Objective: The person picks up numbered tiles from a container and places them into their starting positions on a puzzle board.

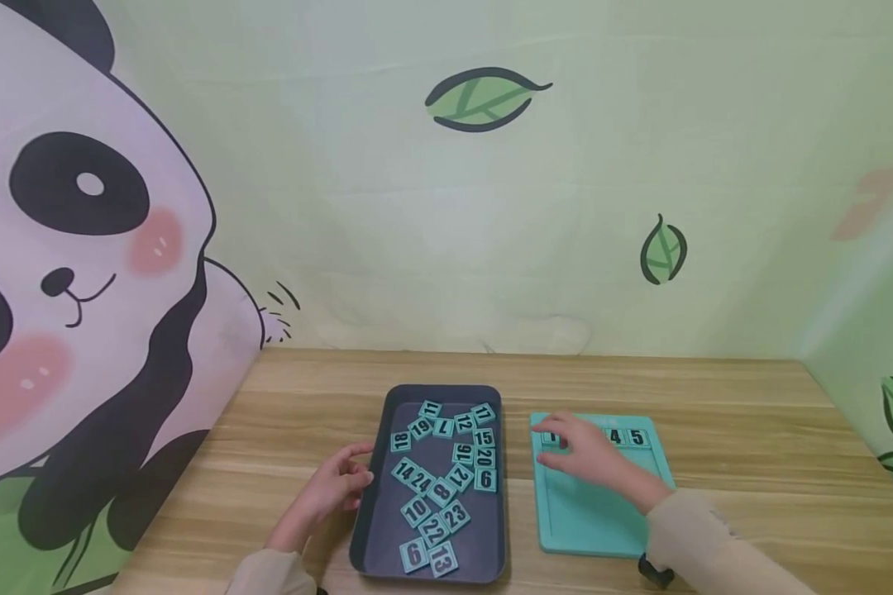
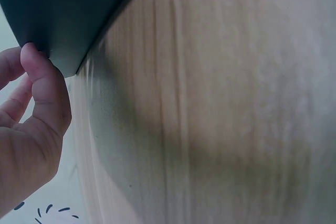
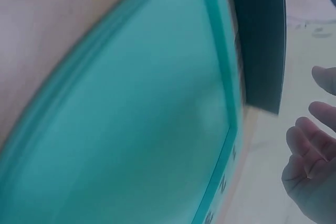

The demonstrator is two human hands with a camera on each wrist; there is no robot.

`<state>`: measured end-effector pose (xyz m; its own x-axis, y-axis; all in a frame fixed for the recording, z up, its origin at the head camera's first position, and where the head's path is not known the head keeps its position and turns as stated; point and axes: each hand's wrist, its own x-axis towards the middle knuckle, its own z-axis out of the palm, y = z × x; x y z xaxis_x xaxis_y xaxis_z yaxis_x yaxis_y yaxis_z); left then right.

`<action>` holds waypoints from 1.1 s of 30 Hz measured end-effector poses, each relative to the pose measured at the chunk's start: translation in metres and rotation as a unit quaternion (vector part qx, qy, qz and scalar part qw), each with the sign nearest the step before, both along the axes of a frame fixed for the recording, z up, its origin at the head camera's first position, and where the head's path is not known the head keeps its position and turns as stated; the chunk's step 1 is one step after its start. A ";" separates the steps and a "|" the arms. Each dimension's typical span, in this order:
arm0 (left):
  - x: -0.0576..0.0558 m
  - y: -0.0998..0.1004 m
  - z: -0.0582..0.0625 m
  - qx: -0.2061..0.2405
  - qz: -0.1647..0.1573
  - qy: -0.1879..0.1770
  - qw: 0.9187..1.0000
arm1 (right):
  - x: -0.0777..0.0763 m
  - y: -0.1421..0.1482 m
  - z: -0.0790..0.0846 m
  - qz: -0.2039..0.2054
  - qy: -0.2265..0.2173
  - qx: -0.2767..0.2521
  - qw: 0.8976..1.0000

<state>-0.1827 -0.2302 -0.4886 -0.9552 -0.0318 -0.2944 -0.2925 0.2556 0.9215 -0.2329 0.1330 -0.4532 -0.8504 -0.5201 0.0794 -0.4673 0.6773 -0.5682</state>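
Note:
In the head view a dark grey tray (image 1: pixel 372 529) holds several loose teal number tiles (image 1: pixel 455 516). My left hand (image 1: pixel 332 487) is at the tray's left side; its thumb and index fingertips touch the outer wall. The left wrist view shows the thumb (image 2: pixel 44 85) against that wall. To the right lies a teal board (image 1: pixel 595 521) with a row of number tiles along its far edge; 1, 4 and 5 are readable. My right hand (image 1: pixel 584 450) hovers over that row, thumb and index finger apart, nothing between them. It hides the tiles between 1 and 4.
Both the tray and the board lie on a wooden table (image 1: pixel 283 413). A wall cloth (image 1: pixel 357 207) with a panda and leaves rises behind the table's far edge. A strip of bare wood separates tray and board.

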 end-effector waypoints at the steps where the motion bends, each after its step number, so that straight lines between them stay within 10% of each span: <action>1: 0.000 0.000 0.000 -0.001 0.000 -0.001 1.000 | 0.002 -0.004 0.000 0.010 -0.003 -0.002 1.000; 16: 0.002 0.000 0.003 0.001 -0.006 0.007 1.000 | 0.019 -0.053 -0.002 0.104 0.004 0.056 0.993; 33: 0.001 0.000 0.002 0.005 -0.001 0.003 1.000 | 0.017 -0.080 -0.012 0.049 -0.047 0.123 0.990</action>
<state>-0.1813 -0.2300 -0.4865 -0.9573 -0.0262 -0.2880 -0.2853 0.2477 0.9259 -0.2157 0.0535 -0.4648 -0.7930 -0.5937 -0.1367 -0.4903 0.7551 -0.4353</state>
